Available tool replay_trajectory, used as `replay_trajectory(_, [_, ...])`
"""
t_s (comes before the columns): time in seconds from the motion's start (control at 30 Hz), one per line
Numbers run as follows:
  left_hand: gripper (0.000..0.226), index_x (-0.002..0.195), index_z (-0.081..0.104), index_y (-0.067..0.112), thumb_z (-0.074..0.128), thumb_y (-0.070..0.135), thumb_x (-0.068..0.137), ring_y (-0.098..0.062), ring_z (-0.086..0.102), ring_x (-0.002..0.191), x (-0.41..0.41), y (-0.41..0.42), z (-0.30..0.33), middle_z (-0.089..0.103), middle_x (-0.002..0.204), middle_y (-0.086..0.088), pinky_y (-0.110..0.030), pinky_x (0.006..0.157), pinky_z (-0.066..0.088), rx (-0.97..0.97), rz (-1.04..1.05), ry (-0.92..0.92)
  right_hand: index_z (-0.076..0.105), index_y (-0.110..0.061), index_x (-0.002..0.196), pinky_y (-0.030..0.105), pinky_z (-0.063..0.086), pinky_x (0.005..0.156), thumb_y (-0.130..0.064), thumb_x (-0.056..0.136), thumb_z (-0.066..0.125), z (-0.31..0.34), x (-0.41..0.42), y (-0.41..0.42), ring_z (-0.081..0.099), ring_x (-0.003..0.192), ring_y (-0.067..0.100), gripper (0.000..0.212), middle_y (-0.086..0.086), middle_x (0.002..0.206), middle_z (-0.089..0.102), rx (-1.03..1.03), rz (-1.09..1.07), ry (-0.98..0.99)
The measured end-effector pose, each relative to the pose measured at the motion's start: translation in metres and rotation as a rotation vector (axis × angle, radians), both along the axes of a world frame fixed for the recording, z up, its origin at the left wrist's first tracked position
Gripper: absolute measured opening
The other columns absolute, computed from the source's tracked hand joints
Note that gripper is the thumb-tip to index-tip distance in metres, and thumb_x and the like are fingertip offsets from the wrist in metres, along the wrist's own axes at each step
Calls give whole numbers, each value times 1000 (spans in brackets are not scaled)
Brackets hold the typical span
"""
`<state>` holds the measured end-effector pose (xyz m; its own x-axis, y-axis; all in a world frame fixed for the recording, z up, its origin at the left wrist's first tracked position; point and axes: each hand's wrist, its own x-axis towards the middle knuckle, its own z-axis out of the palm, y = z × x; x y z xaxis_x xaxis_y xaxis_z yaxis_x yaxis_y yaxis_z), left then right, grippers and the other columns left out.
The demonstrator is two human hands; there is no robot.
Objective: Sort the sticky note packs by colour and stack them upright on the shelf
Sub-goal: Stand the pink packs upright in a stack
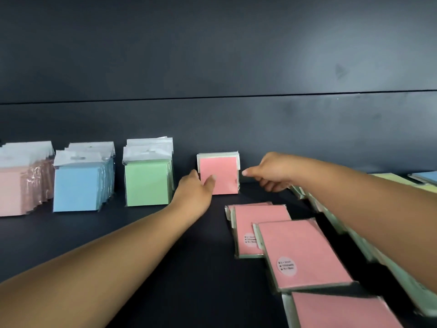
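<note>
A small upright stack of coral-pink sticky note packs (223,171) stands against the back wall of the dark shelf (165,233). My left hand (196,188) rests on its left front, thumb on the front pack. My right hand (269,171) hovers just right of the stack, forefinger pointing toward its edge, other fingers curled, holding nothing. Several coral-pink packs (305,252) lie flat in front, overlapping. Upright sorted rows stand to the left: green (147,182), blue (78,188), pale pink (14,192).
More flat packs, greenish and pale, run in a row along the right side (354,233) under my right forearm, with yellow and blue ones (421,179) at the far right. The dark back wall (212,67) closes the shelf.
</note>
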<state>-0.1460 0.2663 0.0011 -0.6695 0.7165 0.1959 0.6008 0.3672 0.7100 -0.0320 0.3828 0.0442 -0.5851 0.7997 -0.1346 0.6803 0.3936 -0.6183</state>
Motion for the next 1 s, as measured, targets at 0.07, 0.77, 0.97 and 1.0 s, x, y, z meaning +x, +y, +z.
replay_trajectory(0.07, [49, 111, 56, 8, 27, 46, 98, -24, 51, 104, 18, -17, 3, 56, 115, -9, -24, 78, 31, -110, -104, -42, 55, -5, 93, 29, 48, 69, -49, 88, 53, 6, 16, -10, 56, 74, 23, 45, 12, 87, 58, -75, -30, -67])
replay_trajectory(0.77, [36, 118, 51, 18, 59, 1, 87, -21, 63, 97, 30, -21, -8, 64, 106, -6, -38, 84, 53, 478, -198, -681, 59, -24, 88, 29, 39, 99, -28, 93, 51, -10, 51, -48, 60, 92, 3, 10, -15, 92, 66, -452, 86, 747])
replay_trajectory(0.97, [18, 102, 63, 12, 55, 2, 90, -16, 64, 82, 26, -29, 0, 67, 89, -1, -36, 87, 52, 560, -182, -644, 61, -27, 88, 28, 42, 100, -32, 90, 56, -10, 57, -46, 59, 100, 11, 7, -2, 111, 65, -142, 62, 509])
replay_trajectory(1.0, [18, 103, 62, 13, 54, 3, 90, -14, 64, 79, 24, -31, 1, 67, 88, -1, -35, 82, 54, 568, -181, -661, 65, -26, 94, 25, 41, 98, -36, 89, 57, -11, 61, -44, 57, 103, 11, 14, -5, 112, 63, -41, 60, 386])
